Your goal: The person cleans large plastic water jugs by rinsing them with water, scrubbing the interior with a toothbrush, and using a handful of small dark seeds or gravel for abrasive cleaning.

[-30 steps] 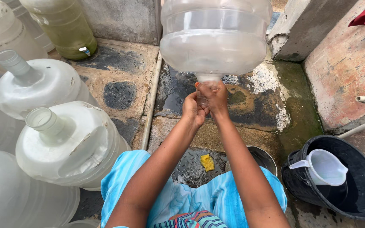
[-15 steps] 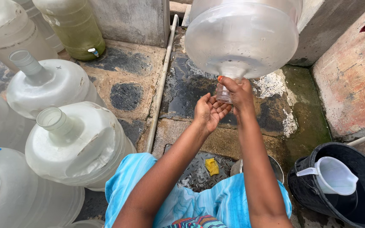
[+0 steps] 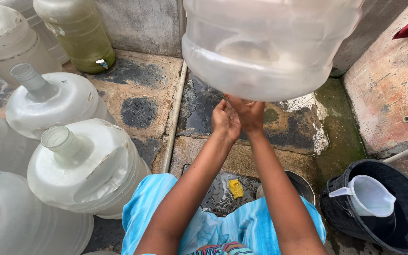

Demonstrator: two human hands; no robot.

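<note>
A large clear plastic water jug [image 3: 270, 42] is held upside down in front of me, its body filling the top of the view and hiding its neck. My left hand [image 3: 225, 120] and my right hand [image 3: 249, 113] are together under it at the neck, fingers wrapped upward. The right hand grips the hidden neck; the left presses against it beside the right. A little water shows inside the jug.
Several empty clear jugs [image 3: 83, 167] stand upright at the left, another jug [image 3: 53, 101] behind it. A greenish dispenser jug [image 3: 76, 33] stands at the back. A black bucket [image 3: 336, 208] with a white pitcher [image 3: 371, 196] sits at the right. A yellow sponge [image 3: 235, 188] lies on wet stone floor.
The jug has come closer and higher in view, now hiding its neck. My hands stay together beneath it.
</note>
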